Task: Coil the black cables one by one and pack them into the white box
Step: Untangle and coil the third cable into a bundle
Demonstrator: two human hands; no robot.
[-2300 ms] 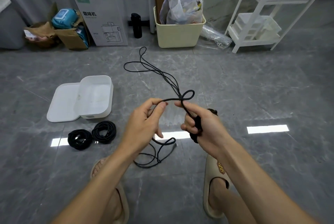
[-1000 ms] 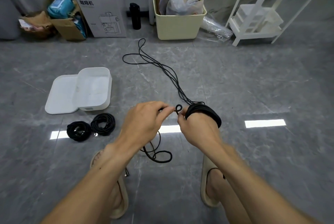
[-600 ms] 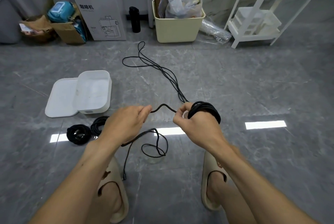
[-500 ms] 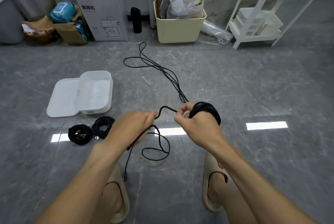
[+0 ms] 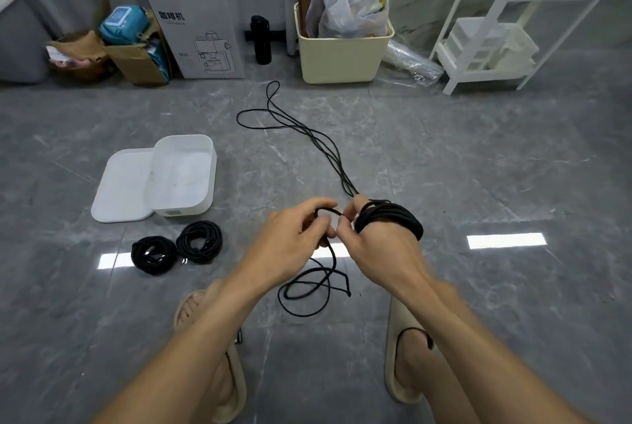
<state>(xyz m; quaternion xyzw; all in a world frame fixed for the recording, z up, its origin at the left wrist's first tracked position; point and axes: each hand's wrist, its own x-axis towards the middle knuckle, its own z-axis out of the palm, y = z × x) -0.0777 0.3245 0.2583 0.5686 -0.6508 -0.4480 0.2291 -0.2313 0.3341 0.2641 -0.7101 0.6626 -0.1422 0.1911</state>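
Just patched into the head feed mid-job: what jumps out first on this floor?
The black cable, wound in loops around the right hand at centre, with the left hand pinching its strand and the rest trailing up the grey floor. Left of the hands, two coiled cables lie just before the open white box.

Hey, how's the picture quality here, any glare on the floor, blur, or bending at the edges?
Head view: two bright rectangular glare patches on the glossy grey marble floor, one right of the hands, one beside the two coiled black cables; forearms slightly motion-blurred; the white shelf rack leans from wide-angle distortion.
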